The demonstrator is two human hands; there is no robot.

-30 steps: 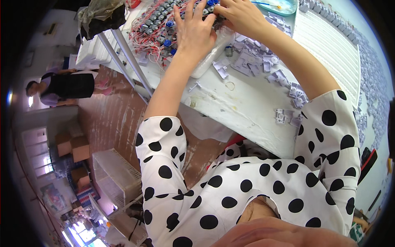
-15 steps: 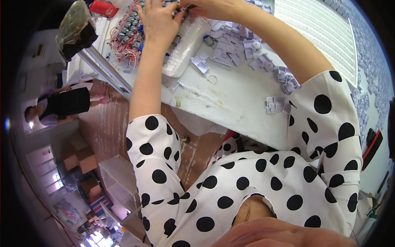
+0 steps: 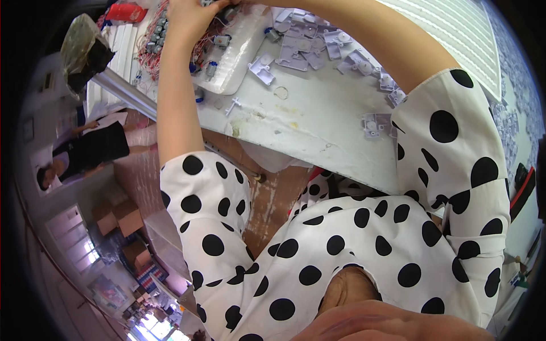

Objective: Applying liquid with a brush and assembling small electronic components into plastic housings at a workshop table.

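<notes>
My left hand (image 3: 190,18) is at the top edge beside a heap of small grey motors with red wires (image 3: 154,42). Its thumb and a finger bend together at a small dark piece that I cannot make out; the other fingers are cut off. Only a sliver of my right hand (image 3: 267,1) shows at the top, right of the left thumb, its fingers out of sight. Below the hands lies a whitish, ridged plastic tray (image 3: 242,62) with a few small motors (image 3: 222,40) in and by it.
Pale lilac plastic housings (image 3: 301,48) lie scattered on the white table (image 3: 318,125), with a white ridged panel (image 3: 455,34) at the right. A metal lamp arm (image 3: 128,91) crosses at the left. A person in a dark apron (image 3: 99,142) stands beyond, near cardboard boxes (image 3: 126,217).
The view has shifted, so the table's things sit farther left and up. Both hands are nearer the top edge, the right almost out of frame. More of the tray and its motors is uncovered.
</notes>
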